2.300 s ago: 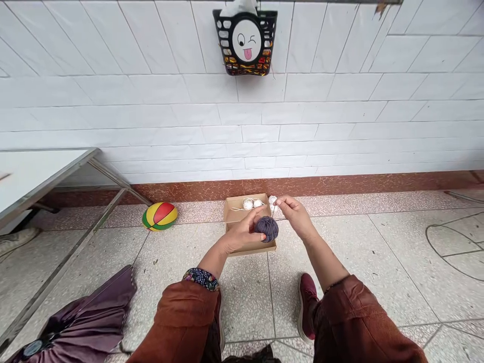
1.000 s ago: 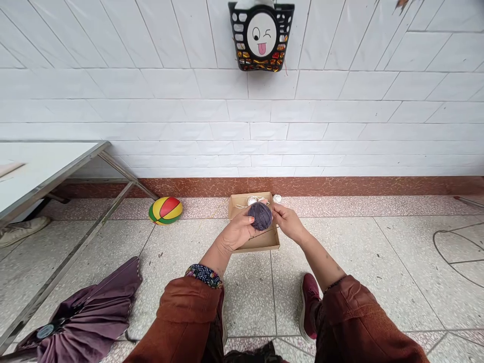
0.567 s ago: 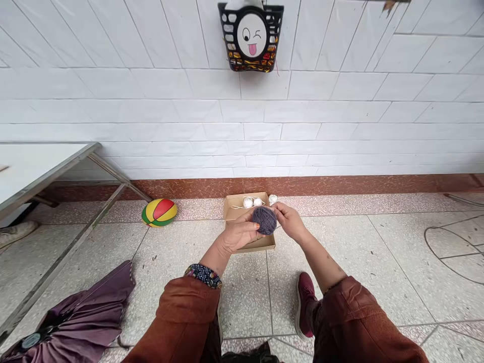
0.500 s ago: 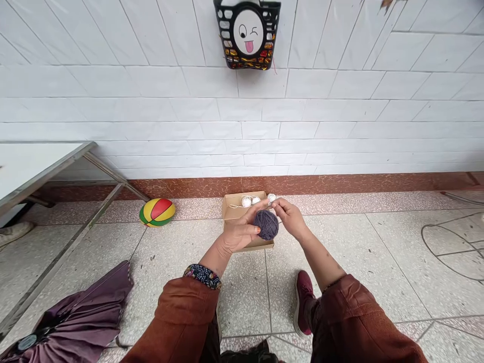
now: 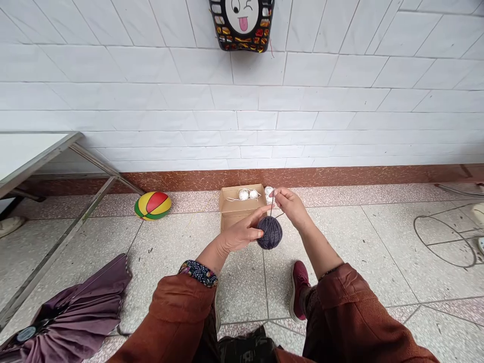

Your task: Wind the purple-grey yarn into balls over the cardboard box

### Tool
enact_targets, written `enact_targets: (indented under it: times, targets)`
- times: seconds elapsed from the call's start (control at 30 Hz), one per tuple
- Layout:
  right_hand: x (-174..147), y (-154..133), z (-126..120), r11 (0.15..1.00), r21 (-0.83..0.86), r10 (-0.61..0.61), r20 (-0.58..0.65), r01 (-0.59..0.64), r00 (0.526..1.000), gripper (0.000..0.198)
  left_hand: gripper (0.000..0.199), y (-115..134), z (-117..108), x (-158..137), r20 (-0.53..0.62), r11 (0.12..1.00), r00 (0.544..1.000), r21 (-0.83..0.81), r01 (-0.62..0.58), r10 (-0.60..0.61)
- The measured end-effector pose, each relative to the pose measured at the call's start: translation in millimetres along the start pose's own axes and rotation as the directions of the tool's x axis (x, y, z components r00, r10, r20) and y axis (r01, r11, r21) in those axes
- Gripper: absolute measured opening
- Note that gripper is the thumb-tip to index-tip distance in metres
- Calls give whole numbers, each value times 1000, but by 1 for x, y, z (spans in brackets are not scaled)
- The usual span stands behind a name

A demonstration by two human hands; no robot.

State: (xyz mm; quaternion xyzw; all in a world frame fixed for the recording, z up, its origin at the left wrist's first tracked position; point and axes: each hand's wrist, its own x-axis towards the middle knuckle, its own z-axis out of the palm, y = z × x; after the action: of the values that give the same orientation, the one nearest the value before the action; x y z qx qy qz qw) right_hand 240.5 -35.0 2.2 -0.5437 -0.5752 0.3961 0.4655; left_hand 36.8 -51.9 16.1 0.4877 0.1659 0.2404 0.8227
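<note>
A dark grey ball of yarn (image 5: 269, 233) is in the fingers of my left hand (image 5: 242, 233), thumb on its near side and forefinger stretched over the top. My right hand (image 5: 290, 205) pinches a strand of the same yarn (image 5: 271, 205) above the ball, and the strand runs taut down to it. Beyond my hands an open cardboard box (image 5: 229, 219) stands on the floor, partly covered by my left hand. Small white yarn balls (image 5: 244, 194) with loose ends lie at its far side. Another white ball (image 5: 268, 192) shows just behind my right fingertips.
A colourful ball (image 5: 153, 205) lies by the wall, near the legs of a metal-framed table (image 5: 38, 156). At lower left is a folded purple umbrella (image 5: 81, 312). A wire stand (image 5: 446, 244) is at right. A black basket (image 5: 244, 38) hangs on the tiled wall.
My right hand has drawn the grey strand up from the ball, so a straight length now shows between them. The yarn ball sits slightly lower, and the view has tilted down.
</note>
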Motion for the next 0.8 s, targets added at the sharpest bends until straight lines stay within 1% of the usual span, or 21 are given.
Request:
enact_targets:
  times: [0.07,0.13,0.2,0.3,0.37,0.4,0.47,0.53,0.6,0.67,0.73,0.8]
  targets:
    - [1,6,5,999,9,47,35,-47,998,27,79,2,-5,-3,-58,1000,998,-10,-18,17]
    - [0,12,12,996,-24,87,107,-85,990,25,81,4,-10,-7,-110,999,994,-32,-1,-3]
    - [-2,17,21,996,-51,84,186,-75,979,23,79,4,-14,-9,-143,998,989,-64,15,-24]
    - [-4,21,33,997,-78,37,244,-19,969,12,62,5,-17,-9,-160,996,987,-78,-32,19]
    - [-5,23,39,989,-148,52,248,-15,967,9,50,7,-19,-7,-208,995,976,-71,-75,59]
    - [-5,23,41,982,-189,75,250,-27,965,10,45,9,-20,-6,-254,994,965,-66,-92,72]
    - [-5,23,42,967,-251,109,267,-40,957,15,40,12,-24,-4,-367,992,925,-47,-120,95]
    - [-6,21,41,965,-262,100,285,-24,953,19,37,16,-30,-3,-475,989,871,-21,-149,121]
    - [-9,15,40,972,-235,46,308,29,950,23,35,19,-38,-2,-576,984,804,-3,-179,144]
    - [-13,5,38,976,-191,-28,348,101,937,26,34,20,-45,0,-663,981,733,12,-194,153]
    - [-17,-7,35,977,-138,-94,401,162,911,29,37,19,-49,3,-714,983,682,47,-177,157]
    - [-21,-18,31,979,-86,-134,422,187,897,31,40,15,-49,7,-731,980,653,143,-138,199]
